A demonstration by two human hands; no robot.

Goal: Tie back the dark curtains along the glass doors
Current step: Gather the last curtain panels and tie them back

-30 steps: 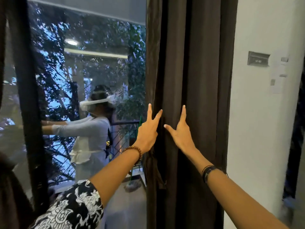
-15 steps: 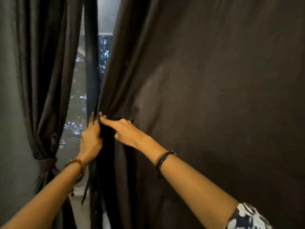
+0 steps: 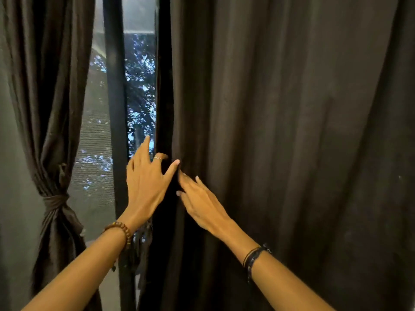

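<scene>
Now the left hand [image 3: 146, 187] rests at the leading edge of the loose curtain [image 3: 280, 153], fingers spread and mostly straight, one ringed finger hooking behind the hem; I would not call that a firm grip. The right hand [image 3: 202, 203] lies flat on the same cloth just beside it, fingers extended and holding nothing. Half a second ago both hands were bunched tightly at this hem; they have since opened out and the gap beside the door frame [image 3: 115, 108] has widened, showing more glass [image 3: 141, 86] and foliage beyond. A second ago the view held another, already gathered panel beside a white wall, so the person has probably moved along to a fresh curtain and is only starting to collect it.

The loose curtain hangs full and broad, filling the right side of the view in soft vertical folds, dark brown and matte. At far left the tied curtain [image 3: 51, 131] is already cinched by a tie-back [image 3: 55, 202].
</scene>
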